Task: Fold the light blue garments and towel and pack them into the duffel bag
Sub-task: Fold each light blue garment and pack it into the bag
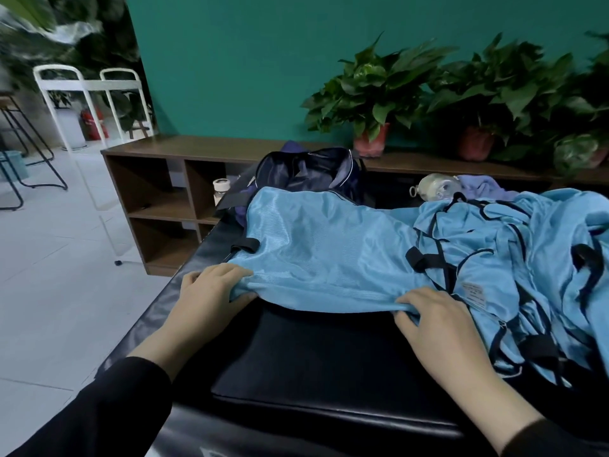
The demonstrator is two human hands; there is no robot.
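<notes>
Grip first: left hand (211, 293) pinches the near-left corner of the light blue garment (326, 255), fingers curled over the hem w/ the thumb tucked under it. Right hand (435, 319) grips the same hem further right, fingers bunching the cloth. Both sleeves black.

Left to right now. White metal rack (82, 94) and a red extinguisher (94, 123) far left on the tiled floor. Brown cubby shelf (158, 192) next, small white-capped bottle (220, 189) inside. Dark navy duffel bag (309, 173) sits at the far edge of the black padded desk (313, 361), mouth open; the garment's far edge lies up against it. Garment spread flat across the desk's middle, black strap loops at its sides. Right of it, a heap of more light blue garments (514, 258) w/ black trim, touching the spread one. Behind the heap, a clear bottle (438, 186) on its side and a purple cloth (484, 188). Potted plants (375, 94) line the shelf top.
</notes>
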